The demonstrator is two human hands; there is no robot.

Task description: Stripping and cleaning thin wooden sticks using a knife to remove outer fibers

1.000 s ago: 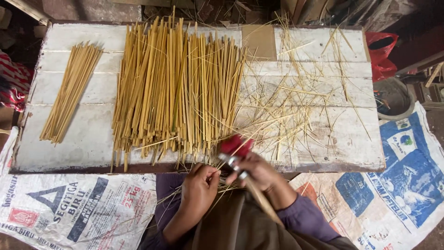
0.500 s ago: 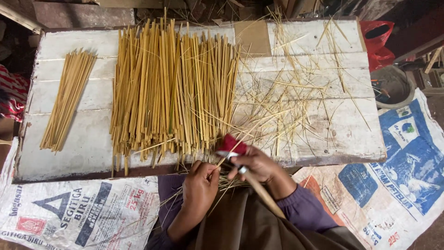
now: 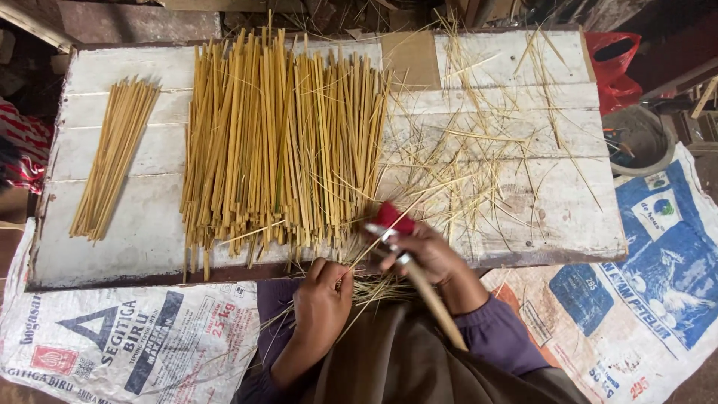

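Note:
My left hand [image 3: 321, 299] is closed on the near end of a thin bamboo strip [image 3: 368, 243] at the board's front edge. My right hand [image 3: 430, 258] grips a knife [image 3: 419, 288] with a long wooden handle, metal bands and a red wrap at the blade end [image 3: 393, 217], pressed against that strip. A big pile of yellow bamboo strips [image 3: 280, 142] lies on the white wooden board [image 3: 112, 239] just beyond my hands. A smaller neat bundle of strips [image 3: 116, 157] lies at the board's left.
Thin shavings and slivers [image 3: 479, 157] litter the board's right half. Printed woven sacks [image 3: 127, 337] cover the floor on both sides. A grey round basin [image 3: 636, 146] and a red plastic bag [image 3: 613, 71] sit at the right. Brown cloth covers my lap.
My right hand and the knife have shifted slightly right and away from my left hand along the strip. The view has shifted a little.

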